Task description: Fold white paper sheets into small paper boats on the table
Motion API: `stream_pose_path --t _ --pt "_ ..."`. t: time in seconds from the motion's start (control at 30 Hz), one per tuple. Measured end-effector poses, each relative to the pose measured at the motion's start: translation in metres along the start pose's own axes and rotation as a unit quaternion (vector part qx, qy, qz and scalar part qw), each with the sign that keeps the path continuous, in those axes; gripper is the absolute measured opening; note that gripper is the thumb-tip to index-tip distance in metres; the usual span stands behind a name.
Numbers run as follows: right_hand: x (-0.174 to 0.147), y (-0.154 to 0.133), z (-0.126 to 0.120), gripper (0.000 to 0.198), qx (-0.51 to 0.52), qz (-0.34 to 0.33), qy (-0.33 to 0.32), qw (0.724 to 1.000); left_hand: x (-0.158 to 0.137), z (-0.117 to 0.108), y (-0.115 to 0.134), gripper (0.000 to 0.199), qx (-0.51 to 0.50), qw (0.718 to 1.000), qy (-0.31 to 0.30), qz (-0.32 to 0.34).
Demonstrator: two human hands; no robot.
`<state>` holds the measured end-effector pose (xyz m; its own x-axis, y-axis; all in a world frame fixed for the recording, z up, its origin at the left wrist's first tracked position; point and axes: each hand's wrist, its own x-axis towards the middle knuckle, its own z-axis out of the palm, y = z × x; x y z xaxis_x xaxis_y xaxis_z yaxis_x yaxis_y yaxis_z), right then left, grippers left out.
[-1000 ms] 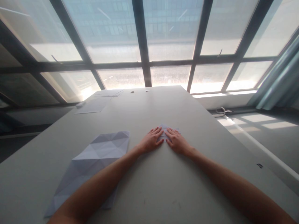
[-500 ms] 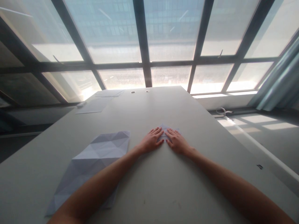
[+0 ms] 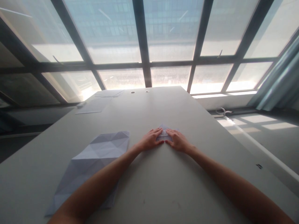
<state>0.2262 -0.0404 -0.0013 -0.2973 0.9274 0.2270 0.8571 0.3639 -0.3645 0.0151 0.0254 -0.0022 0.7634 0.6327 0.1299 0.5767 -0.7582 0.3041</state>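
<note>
A small folded sheet of pale paper point(image 3: 164, 133) lies on the white table, its pointed end facing away from me. My left hand point(image 3: 153, 139) is on its left side, fingers over the paper and thumb at the near edge. From the right, my right hand point(image 3: 177, 140) holds it the same way, and the two thumb tips almost meet. Both hands cover the paper's sides, so only its middle and tip show. Left of my hands rests a larger creased sheet of paper point(image 3: 93, 152), partly hidden under my left forearm.
Flat paper sheets point(image 3: 93, 105) lie at the table's far left, with a small white object point(image 3: 81, 105) beside them. Two round holes are near the far edge of the table point(image 3: 163, 105). A small dark mark point(image 3: 259, 166) is at the right. Windows rise behind; a curtain point(image 3: 273, 81) hangs right.
My fingers have drawn slightly apart, uncovering more of the folded paper's middle. The thumbs have come closer together at its near edge. The larger creased sheet has stayed in place.
</note>
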Motion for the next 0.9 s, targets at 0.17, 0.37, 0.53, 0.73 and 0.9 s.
stream_pose_path --t 0.17,0.37,0.53,0.73,0.9 --pt "0.000 -0.001 -0.001 0.048 0.012 -0.025 0.029 0.999 -0.002 -0.004 0.001 0.070 -0.028 0.999 0.039 -0.009" --pt "-0.002 -0.003 -0.003 0.036 0.007 -0.029 0.065 0.997 -0.005 -0.008 0.007 0.049 -0.051 0.996 0.065 -0.036" --pt "-0.001 0.000 -0.001 0.024 -0.008 -0.022 0.077 0.997 -0.005 -0.002 0.004 0.038 -0.094 0.990 0.092 -0.058" --pt "0.001 0.009 0.002 0.013 -0.030 0.000 0.111 0.993 -0.003 -0.001 -0.004 0.040 -0.166 0.979 0.099 -0.065" --pt "0.002 0.013 0.000 0.010 -0.031 0.019 0.163 0.986 -0.001 -0.008 -0.001 0.029 -0.137 0.975 0.131 -0.112"
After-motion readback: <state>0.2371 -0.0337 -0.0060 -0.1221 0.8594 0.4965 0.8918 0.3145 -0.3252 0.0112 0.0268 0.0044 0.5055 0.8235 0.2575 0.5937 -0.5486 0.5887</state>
